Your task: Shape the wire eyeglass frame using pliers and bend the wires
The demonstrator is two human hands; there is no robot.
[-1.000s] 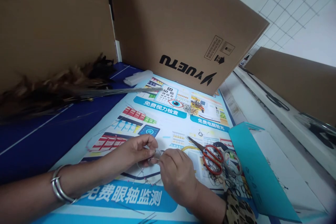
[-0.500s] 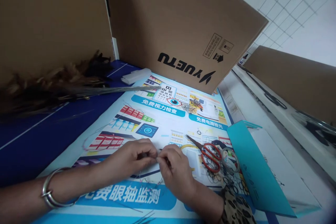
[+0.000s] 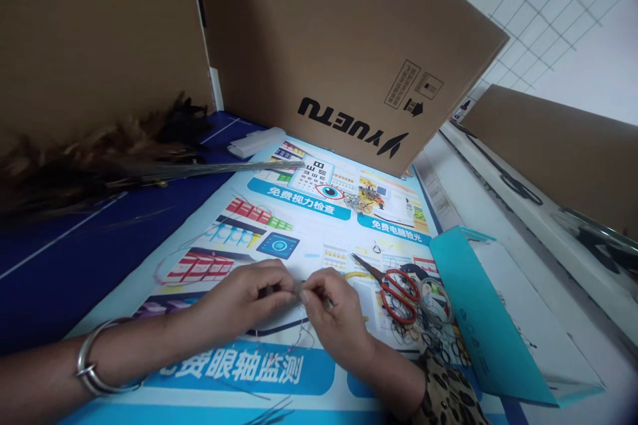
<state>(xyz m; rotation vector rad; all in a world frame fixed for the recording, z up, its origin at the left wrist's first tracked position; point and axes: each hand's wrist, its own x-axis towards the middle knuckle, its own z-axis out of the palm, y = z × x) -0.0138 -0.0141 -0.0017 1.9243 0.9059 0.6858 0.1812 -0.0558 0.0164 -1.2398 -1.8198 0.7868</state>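
Observation:
My left hand and my right hand meet over the printed sheet, fingertips pinched close together. Between them is something small and thin, too blurred to name; fine thread-like strands with pinkish bits hang below it. A silver bangle circles the left wrist. To the right of my right hand lie scissors with red handles, blades pointing up and left. Beside them are a round clear-rimmed dish and a heap of small dark rings.
A teal open box stands at the right. Brown feathers with long thin stems lie at the left on dark blue cloth. A large cardboard box blocks the back. Small metallic pieces lie in front of it.
The fingertips of my two hands have drawn slightly apart, and more of the small thin thing shows between them. The view has shifted slightly; the surrounding objects stay in place.

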